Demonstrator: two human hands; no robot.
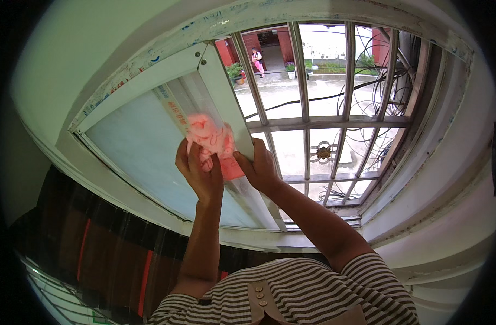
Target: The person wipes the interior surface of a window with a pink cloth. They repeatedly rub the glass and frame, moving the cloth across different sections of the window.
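Note:
A crumpled pink cloth [209,135] is bunched against the glass of a white-framed window sash [145,143]. My left hand [201,172] has its fingers curled into the cloth, pressing it on the pane near the frame's right side. Wrapped round the right edge of the sash frame [230,103] is my right hand [258,167], its thumb on the near face beside the cloth. A strip of tape with print [172,108] runs down the glass above the cloth. The fingertips of my right hand are hidden behind the frame.
Metal security bars [307,124] cross the window opening on the right, with a round ornament [323,153]. Loose black cables [388,86] hang outside. Beyond, a person [257,61] stands by a doorway near potted plants [235,71]. A dark panel with red stripes [112,249] lies below the sash.

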